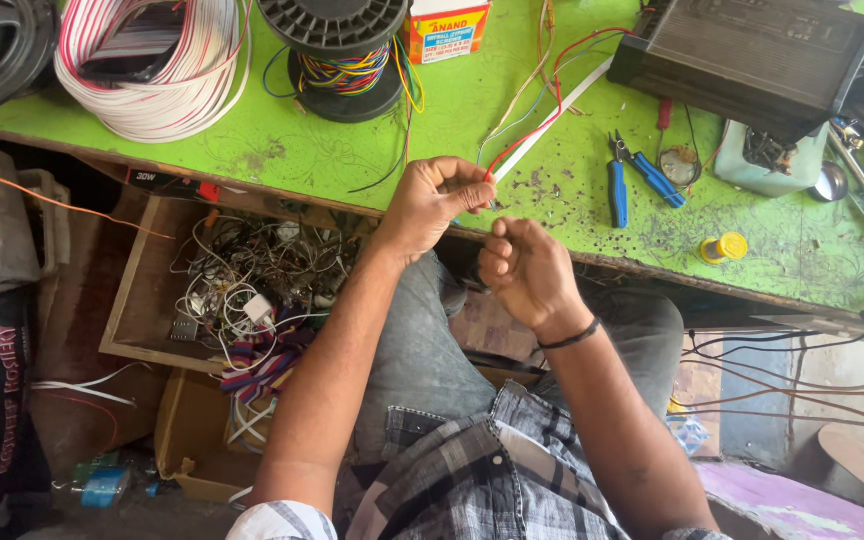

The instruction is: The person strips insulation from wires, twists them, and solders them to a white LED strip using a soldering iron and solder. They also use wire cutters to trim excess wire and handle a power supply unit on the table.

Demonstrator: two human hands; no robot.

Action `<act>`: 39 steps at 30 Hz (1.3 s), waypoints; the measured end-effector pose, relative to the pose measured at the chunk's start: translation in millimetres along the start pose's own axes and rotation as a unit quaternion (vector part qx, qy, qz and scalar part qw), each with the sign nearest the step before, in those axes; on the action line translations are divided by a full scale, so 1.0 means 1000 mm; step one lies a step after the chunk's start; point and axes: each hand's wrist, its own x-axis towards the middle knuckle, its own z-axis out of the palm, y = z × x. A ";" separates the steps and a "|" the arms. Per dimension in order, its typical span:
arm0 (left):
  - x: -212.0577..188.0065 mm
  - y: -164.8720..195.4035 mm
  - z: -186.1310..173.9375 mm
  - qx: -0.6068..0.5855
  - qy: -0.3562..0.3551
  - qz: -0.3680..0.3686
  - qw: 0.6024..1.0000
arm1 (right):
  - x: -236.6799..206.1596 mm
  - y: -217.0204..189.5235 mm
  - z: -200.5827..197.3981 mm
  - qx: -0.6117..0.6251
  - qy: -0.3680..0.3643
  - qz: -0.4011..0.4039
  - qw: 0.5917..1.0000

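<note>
My left hand point(432, 200) and right hand point(527, 270) are both clenched, pinching thin red and white wires point(542, 125) at the green workbench's point(352, 150) front edge. Blue-handled pliers point(637, 175) lie nearby.

Scuffed green workbench point(332, 160), sunlit

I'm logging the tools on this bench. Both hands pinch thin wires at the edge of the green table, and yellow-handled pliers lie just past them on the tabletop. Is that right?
Not quite: the pliers have blue handles, not yellow, as the head view shows. The rest holds: the left hand and right hand pinch the thin wires at the edge of the green table.
</note>
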 end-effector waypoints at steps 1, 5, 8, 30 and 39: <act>0.000 0.000 0.000 -0.005 0.003 0.004 1.000 | -0.002 -0.001 -0.001 0.063 -0.009 0.027 0.998; 0.003 0.001 0.001 0.012 0.003 0.004 1.000 | -0.015 -0.009 0.006 -0.168 0.060 -0.163 0.970; 0.004 0.003 0.002 0.028 0.000 -0.006 1.000 | -0.017 -0.014 0.013 -0.464 0.114 -0.364 0.800; -0.008 0.014 0.021 0.221 0.019 0.061 0.973 | -0.010 -0.051 0.009 -0.391 0.060 -0.181 0.900; 0.006 0.007 0.000 -0.108 0.022 -0.001 0.994 | -0.015 -0.054 -0.073 -0.261 0.063 -0.074 0.960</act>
